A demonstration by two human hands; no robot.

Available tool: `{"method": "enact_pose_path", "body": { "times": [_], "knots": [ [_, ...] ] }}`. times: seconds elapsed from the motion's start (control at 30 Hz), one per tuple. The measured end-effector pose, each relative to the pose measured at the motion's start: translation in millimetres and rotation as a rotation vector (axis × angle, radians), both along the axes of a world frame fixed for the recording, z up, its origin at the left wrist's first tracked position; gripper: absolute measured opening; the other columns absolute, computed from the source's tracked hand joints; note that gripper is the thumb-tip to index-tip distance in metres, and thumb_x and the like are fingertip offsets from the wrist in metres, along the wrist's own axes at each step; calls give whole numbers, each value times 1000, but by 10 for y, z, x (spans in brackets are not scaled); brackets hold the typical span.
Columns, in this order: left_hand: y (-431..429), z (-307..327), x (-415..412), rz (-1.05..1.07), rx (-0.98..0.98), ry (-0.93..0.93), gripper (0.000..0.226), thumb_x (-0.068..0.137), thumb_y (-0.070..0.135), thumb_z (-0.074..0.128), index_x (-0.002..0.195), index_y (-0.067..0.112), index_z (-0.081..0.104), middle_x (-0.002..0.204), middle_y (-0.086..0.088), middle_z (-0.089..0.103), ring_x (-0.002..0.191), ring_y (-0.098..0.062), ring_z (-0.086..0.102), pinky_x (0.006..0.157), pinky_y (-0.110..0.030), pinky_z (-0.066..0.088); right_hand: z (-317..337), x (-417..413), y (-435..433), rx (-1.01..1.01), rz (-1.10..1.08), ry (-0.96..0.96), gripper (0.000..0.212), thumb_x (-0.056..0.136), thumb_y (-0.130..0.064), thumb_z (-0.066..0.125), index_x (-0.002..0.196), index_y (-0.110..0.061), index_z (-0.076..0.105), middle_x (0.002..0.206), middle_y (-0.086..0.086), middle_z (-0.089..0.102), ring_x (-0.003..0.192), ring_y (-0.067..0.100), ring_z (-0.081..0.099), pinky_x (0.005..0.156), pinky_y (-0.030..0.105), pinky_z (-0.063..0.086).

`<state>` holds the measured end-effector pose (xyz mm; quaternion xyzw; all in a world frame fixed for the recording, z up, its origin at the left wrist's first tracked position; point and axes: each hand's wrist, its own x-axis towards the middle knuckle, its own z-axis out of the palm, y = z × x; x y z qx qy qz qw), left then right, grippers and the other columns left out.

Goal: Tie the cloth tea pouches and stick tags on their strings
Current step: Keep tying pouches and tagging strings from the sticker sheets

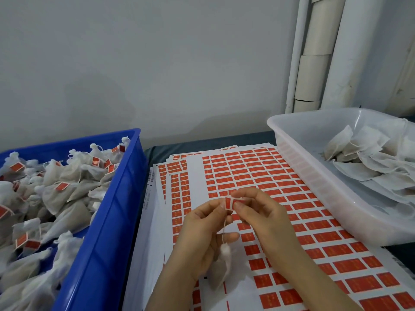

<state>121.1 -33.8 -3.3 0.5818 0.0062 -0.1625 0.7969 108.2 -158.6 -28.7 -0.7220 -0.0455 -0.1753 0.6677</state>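
A small red tag (229, 203) is pinched between the fingertips of my left hand (202, 239) and my right hand (260, 212), low in the middle of the view. A thin white string (224, 232) runs down from the tag to a tied cloth tea pouch (222, 265), which hangs under my left palm. Both hands hover over sheets of red stickers (292, 198) spread on the table.
A blue crate (107, 221) on the left holds several tied pouches with red tags. A clear plastic tub (314, 176) on the right holds flat untied pouches (368, 158). White rolls (314, 63) lean against the wall at the back right.
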Motion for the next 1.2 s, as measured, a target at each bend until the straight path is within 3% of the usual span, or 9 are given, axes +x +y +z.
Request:
{"method": "enact_pose_path", "body": {
  "times": [0.2,0.33,0.47,0.67,0.9,1.03,1.2],
  "knots": [
    [0,-18,9,-24,21,-19,26,89,13,58,79,23,79,79,-8,73,61,-15,68,46,-21,51,-23,18,2,-14,-25,-28,18,84,-23,64,99,-34,61,86,-22,66,85,-1,64,66,9,50],
    [-3,-24,21,-49,13,-29,17,73,23,64,80,18,79,74,-9,71,59,-15,67,45,-22,51,-28,23,5,-28,-49,-40,17,85,-23,64,97,-35,60,83,-23,64,83,-3,62,64,7,48],
    [-3,-28,25,-49,19,-32,18,70,23,64,78,19,79,74,-8,72,58,-14,67,43,-21,50,-38,30,3,-32,-50,-42,18,85,-23,64,95,-37,60,83,-22,64,83,-3,62,65,6,48],
    [-11,-39,33,-11,44,-8,23,84,18,59,74,23,79,72,-8,71,55,-14,65,43,-21,50,-25,26,-3,-22,-47,-55,17,84,-26,65,96,-37,59,82,-23,63,83,-3,61,64,7,48],
    [-5,-43,31,-15,63,9,18,79,26,62,76,18,79,69,-10,67,51,-14,61,41,-21,50,0,-12,-14,12,-47,-93,20,85,-21,64,97,-37,59,87,-29,63,89,-6,59,67,5,46],
    [1,-30,37,-32,33,39,22,72,28,65,78,11,78,68,-9,70,50,-15,64,39,-20,49,31,-34,-82,135,-68,-147,25,78,-33,62,102,-33,59,92,-27,64,94,-7,59,69,3,45],
    [6,-58,39,-20,65,7,22,84,27,61,76,16,79,67,-10,64,49,-13,60,41,-20,49,-2,-19,-34,58,13,-107,24,85,-18,64,103,-32,56,77,-17,65,84,2,63,68,5,47]
  ]
}}
